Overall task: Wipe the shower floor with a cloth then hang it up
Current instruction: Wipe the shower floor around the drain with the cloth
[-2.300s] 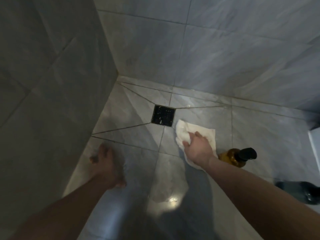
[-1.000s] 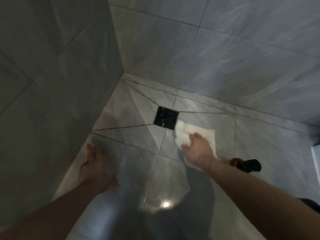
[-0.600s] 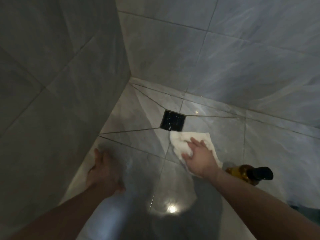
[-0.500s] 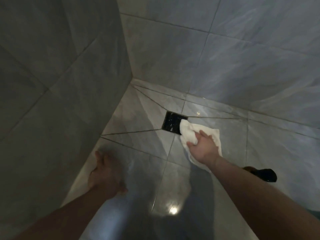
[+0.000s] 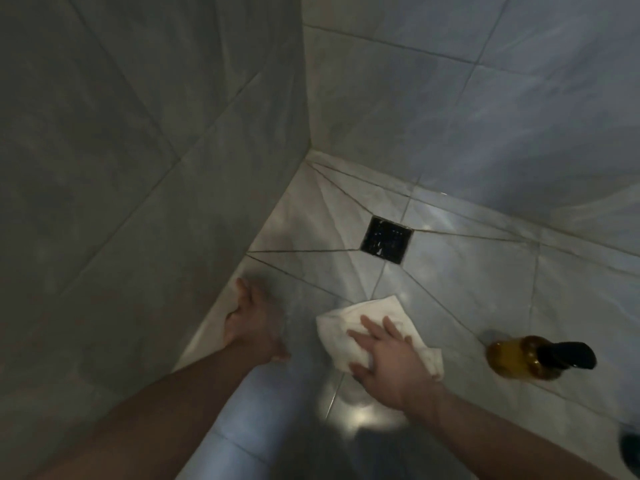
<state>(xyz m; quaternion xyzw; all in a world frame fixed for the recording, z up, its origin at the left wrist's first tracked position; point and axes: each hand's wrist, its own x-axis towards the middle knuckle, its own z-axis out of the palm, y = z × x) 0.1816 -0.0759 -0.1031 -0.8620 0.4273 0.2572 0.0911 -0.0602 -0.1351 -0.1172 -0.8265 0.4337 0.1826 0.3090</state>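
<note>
Two hands down on wet tile: right hand pressing flat, fingers spread, onto cloth; left hand braced on floor beside wall, fingers relaxed, gripping nothing. Soft, light, probably damp; likely to bunch under pressure, best gathered by an edge or corner for hanging. Pulled back from drain compared with half a second ago, now well short of it. Amber bottle lying farther right.
</note>
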